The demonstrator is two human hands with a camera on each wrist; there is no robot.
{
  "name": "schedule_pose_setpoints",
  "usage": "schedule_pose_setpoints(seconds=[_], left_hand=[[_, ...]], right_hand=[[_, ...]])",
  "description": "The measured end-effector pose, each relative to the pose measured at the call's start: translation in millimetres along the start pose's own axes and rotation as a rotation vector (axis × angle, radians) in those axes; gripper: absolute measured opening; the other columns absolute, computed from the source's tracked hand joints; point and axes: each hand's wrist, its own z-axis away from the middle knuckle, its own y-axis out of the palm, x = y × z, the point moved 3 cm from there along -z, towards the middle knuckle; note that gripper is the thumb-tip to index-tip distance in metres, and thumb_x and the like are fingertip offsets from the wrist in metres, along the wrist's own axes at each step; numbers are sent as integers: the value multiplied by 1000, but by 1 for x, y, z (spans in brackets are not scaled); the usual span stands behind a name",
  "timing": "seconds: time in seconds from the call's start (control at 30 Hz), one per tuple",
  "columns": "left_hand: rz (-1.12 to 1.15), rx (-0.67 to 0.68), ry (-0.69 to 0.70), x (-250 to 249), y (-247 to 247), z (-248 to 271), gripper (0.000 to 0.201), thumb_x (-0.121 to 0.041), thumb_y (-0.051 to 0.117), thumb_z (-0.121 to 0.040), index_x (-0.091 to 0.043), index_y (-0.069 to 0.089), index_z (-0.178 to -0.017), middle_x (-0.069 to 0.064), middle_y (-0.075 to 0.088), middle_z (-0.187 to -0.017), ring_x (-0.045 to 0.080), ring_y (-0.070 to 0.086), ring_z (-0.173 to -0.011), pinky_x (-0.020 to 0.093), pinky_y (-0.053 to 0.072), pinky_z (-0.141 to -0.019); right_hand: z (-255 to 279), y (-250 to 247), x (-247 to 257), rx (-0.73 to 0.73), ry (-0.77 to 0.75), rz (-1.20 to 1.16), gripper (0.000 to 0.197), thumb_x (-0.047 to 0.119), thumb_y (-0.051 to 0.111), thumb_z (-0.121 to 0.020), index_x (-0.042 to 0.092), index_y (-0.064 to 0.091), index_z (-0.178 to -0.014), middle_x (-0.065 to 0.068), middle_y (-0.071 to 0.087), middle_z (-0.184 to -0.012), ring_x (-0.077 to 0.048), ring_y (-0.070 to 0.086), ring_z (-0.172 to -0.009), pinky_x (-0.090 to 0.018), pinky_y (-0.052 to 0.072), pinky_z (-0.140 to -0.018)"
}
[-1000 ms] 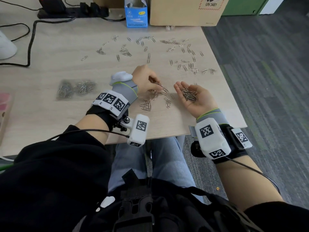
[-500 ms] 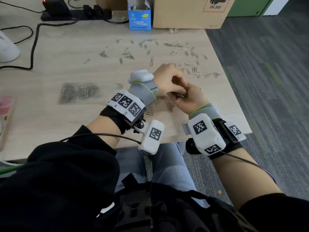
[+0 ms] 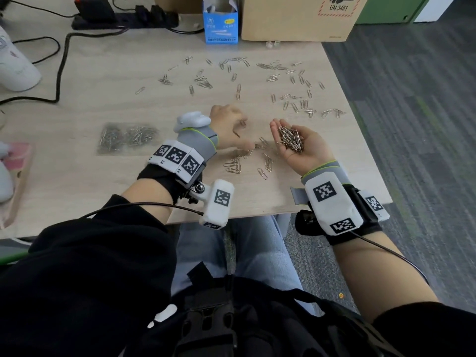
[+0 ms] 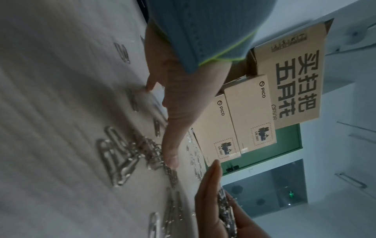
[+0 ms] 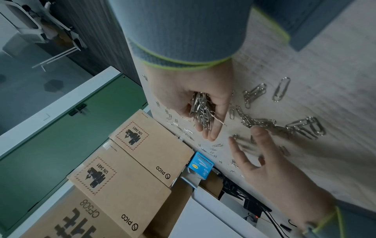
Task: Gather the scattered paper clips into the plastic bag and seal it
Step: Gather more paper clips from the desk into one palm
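Dozens of silver paper clips (image 3: 296,73) lie scattered across the far half of the wooden table (image 3: 90,73) I am watching, from about eleven o'clock round to two o'clock of the hands. At nine o'clock of the hands, well apart from them, the clear plastic bag (image 3: 127,136) lies flat on the table with a layer of clips already inside; I cannot tell whether its mouth is open or closed. My right hand (image 3: 300,148) is turned palm up, fingers relaxed and slightly cupped, carrying a heap of clips (image 3: 289,139) in the palm. My left hand (image 3: 229,127) is just beside it at its nine o'clock, palm down, fingers spread loosely, the fingertips touching the table among a small cluster of loose clips (image 3: 235,164); it is blurred, and I cannot tell whether any clip is pinched. The two hands are apart, with a narrow strip of table and a few clips between them. At twelve o'clock along the far edge stand a small blue carton (image 3: 220,28) with its top open and, just beside it at its three o'clock, a brown cardboard box (image 3: 291,19) printed UN 3481. A black power strip (image 3: 123,18) and black cable (image 3: 60,70) occupy the ten o'clock corner. Both wrists wear grey bands with black-and-white marker blocks.
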Motion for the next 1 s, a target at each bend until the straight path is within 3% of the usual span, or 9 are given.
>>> schedule_pose_setpoints(seconds=[0.13, 0.27, 0.33, 0.43, 0.6, 0.7, 0.83, 0.93, 1.0], left_hand=[[29, -69, 27, 6, 12, 6, 66, -44, 78, -64, -21, 57, -122, 2, 46, -134, 30, 35, -124, 38, 33, -99], [152, -84, 89, 4, 16, 11, 43, -33, 77, -69, -16, 66, -106, 9, 56, -115, 28, 50, -109, 34, 41, -93], [175, -79, 115, -1, 18, 15, 39, -36, 75, -69, -15, 68, -101, 11, 57, -109, 27, 54, -102, 37, 44, -89], [198, -60, 125, -10, 21, 22, 56, -53, 69, -56, -17, 69, -98, 7, 56, -102, 20, 54, -92, 31, 45, -83], [127, -111, 122, -17, 25, 21, 23, -18, 71, -75, -12, 68, -96, 12, 60, -108, 27, 59, -96, 28, 41, -79], [114, -137, 114, -19, 26, 19, 18, -13, 67, -78, -10, 68, -96, 11, 64, -106, 25, 60, -97, 23, 35, -72], [112, -99, 115, -19, 26, 14, 16, -12, 66, -79, -9, 65, -95, 8, 67, -101, 24, 61, -94, 23, 36, -72], [148, -86, 110, -16, 24, 10, 15, -12, 67, -78, -9, 65, -92, 10, 69, -98, 26, 63, -92, 27, 44, -76], [184, -90, 112, -14, 23, 9, 16, -11, 69, -78, -7, 66, -93, 12, 69, -98, 25, 62, -90, 28, 45, -80]], right_hand=[[5, -5, 2, 1, -17, -10, 31, 4, 32, -99, -13, 57, -89, -27, 66, -69, -36, 58, -81, -37, 49, -91], [10, -9, 3, 6, -28, 4, 32, 5, 32, -99, -13, 57, -89, -27, 66, -69, -35, 59, -81, -35, 49, -93], [12, -11, 2, 6, -25, 1, 32, 5, 32, -99, -13, 57, -89, -27, 66, -69, -36, 59, -81, -34, 49, -90], [16, -13, 0, 6, -23, -5, 32, 5, 33, -99, -13, 57, -90, -28, 66, -70, -37, 59, -82, -35, 50, -90], [25, -15, 0, 15, -15, -17, 34, 6, 32, -100, -13, 57, -89, -28, 66, -68, -37, 58, -83, -37, 49, -93], [26, -17, 1, 14, -16, -18, 35, 7, 31, -100, -13, 57, -87, -28, 66, -67, -36, 58, -82, -33, 44, -103], [26, -20, 1, 12, -24, -14, 34, 6, 31, -100, -13, 57, -88, -29, 66, -68, -36, 58, -82, -42, 52, -84], [24, -21, 0, 7, -21, -6, 34, 7, 32, -99, -12, 57, -89, -28, 66, -68, -36, 59, -82, -38, 50, -88], [24, -21, -1, 8, -14, -9, 34, 7, 32, -100, -12, 57, -89, -29, 66, -69, -36, 59, -83, -44, 52, -80]])
